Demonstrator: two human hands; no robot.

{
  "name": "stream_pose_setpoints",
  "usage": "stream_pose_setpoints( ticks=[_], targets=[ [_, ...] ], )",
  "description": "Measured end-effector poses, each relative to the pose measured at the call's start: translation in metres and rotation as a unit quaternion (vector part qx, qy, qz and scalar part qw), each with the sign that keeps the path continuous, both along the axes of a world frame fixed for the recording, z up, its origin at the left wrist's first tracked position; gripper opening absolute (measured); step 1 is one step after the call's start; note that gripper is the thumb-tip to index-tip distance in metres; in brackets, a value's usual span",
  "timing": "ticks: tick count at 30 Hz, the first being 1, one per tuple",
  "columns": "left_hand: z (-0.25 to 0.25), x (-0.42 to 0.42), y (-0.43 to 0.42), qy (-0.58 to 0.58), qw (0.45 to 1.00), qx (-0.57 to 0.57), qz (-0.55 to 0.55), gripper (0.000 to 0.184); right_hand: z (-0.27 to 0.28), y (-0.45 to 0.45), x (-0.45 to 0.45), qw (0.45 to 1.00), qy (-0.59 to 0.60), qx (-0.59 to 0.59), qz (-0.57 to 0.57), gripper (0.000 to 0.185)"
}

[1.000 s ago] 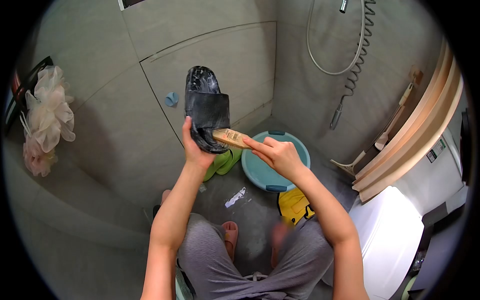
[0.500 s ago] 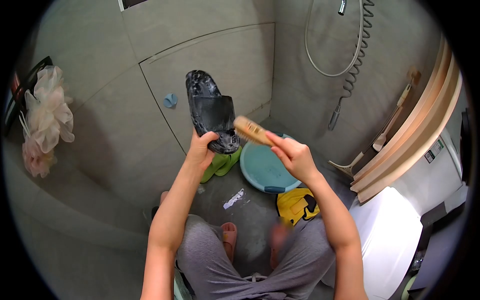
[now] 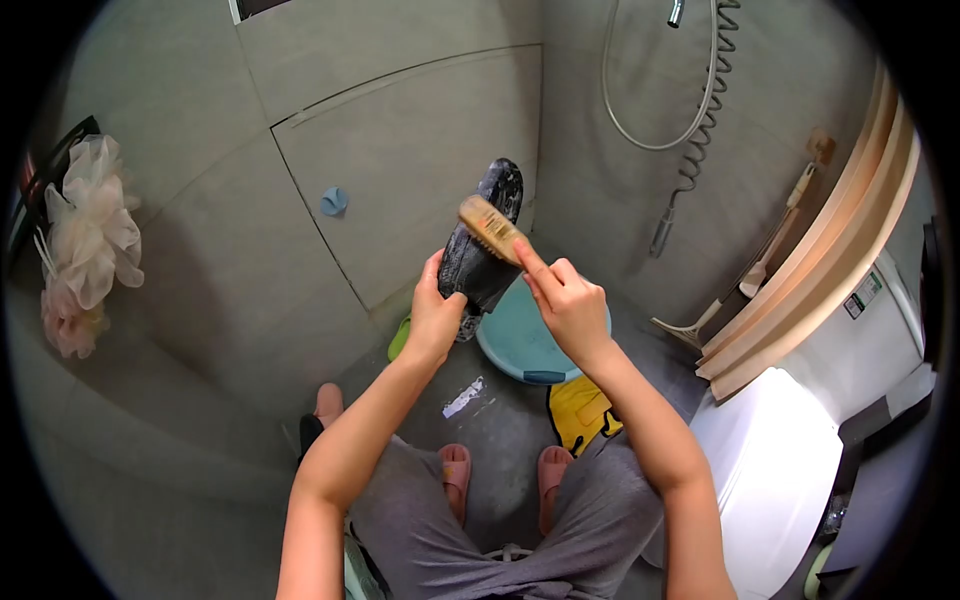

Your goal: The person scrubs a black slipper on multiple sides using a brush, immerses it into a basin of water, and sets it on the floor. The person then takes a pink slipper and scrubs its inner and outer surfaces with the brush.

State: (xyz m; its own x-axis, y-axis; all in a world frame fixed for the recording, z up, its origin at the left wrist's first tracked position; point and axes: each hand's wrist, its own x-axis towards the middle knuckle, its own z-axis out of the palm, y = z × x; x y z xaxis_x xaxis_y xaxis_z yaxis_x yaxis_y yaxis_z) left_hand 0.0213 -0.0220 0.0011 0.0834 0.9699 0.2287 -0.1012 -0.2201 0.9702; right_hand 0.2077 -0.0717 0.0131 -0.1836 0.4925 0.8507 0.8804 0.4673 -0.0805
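Observation:
A black slide sandal (image 3: pixel 470 270), streaked with white suds, is tilted up in front of me. My left hand (image 3: pixel 435 315) grips it by the lower end, thumb over the near side. Fingers of my right hand (image 3: pixel 570 308) close around a wooden scrub brush (image 3: pixel 488 225), the index finger stretched along its back. The brush's bristles face down against the sandal's strap. Below and behind the sandal stands a light blue basin (image 3: pixel 535 335), partly covered by the sandal and my right hand.
Green slippers (image 3: pixel 400 338) peek out behind my left hand. A yellow and black cloth (image 3: pixel 580 412) lies by the basin. White foam (image 3: pixel 463 397) marks the floor. To the right are a white toilet (image 3: pixel 770 460) and a beige curtain (image 3: pixel 815 260); a shower hose (image 3: pixel 612 90) hangs at the back.
The sandal has turned and tipped to the right, with my left hand moving right too. The brush has come from beside the sandal onto its strap.

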Motion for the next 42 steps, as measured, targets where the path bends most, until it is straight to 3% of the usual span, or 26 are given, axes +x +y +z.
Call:
stream_pose_setpoints(
  ticks=[7,9,13,17,20,23,27,33,35,37,42],
  targets=[
    [-0.01,-0.008,0.013,-0.024,0.998,-0.064,0.004,0.052,-0.018,-0.015,-0.02,0.995,-0.017,-0.046,0.087,0.061],
    [-0.007,-0.007,0.011,-0.132,0.99,-0.052,-0.009,0.042,-0.015,-0.003,-0.011,0.998,-0.005,-0.043,0.036,0.06],
    [-0.003,-0.008,0.01,-0.176,0.982,-0.072,-0.024,0.041,-0.018,-0.002,-0.007,0.999,0.004,-0.032,0.009,0.061],
    [-0.012,-0.015,0.018,-0.193,0.976,-0.093,-0.028,0.039,-0.027,-0.012,-0.023,0.995,0.005,-0.043,0.089,0.06],
    [-0.008,-0.016,0.016,-0.219,0.972,-0.082,-0.041,0.04,-0.015,0.006,-0.002,0.998,0.046,-0.034,0.011,0.061],
    [-0.001,-0.016,0.011,-0.205,0.974,-0.092,-0.027,0.04,-0.021,0.002,-0.001,0.998,0.053,-0.034,0.02,0.063],
    [-0.011,-0.019,0.017,-0.209,0.973,-0.101,-0.012,0.039,-0.024,-0.019,-0.021,0.992,-0.004,-0.065,0.109,0.062],
    [-0.003,-0.02,0.012,-0.219,0.97,-0.103,-0.028,0.037,-0.013,-0.004,0.003,0.996,0.059,-0.064,-0.01,0.061],
    [-0.011,-0.021,0.018,-0.225,0.968,-0.109,-0.021,0.036,-0.024,-0.011,-0.005,0.997,0.05,-0.06,0.015,0.06],
    [-0.013,-0.025,0.023,-0.204,0.971,-0.121,-0.018,0.034,-0.025,-0.018,-0.012,0.988,-0.012,-0.07,0.134,0.059],
    [-0.006,-0.028,0.02,-0.255,0.954,-0.148,-0.046,0.033,-0.012,0.005,0.01,0.995,0.091,-0.04,0.018,0.059]
  ],
)
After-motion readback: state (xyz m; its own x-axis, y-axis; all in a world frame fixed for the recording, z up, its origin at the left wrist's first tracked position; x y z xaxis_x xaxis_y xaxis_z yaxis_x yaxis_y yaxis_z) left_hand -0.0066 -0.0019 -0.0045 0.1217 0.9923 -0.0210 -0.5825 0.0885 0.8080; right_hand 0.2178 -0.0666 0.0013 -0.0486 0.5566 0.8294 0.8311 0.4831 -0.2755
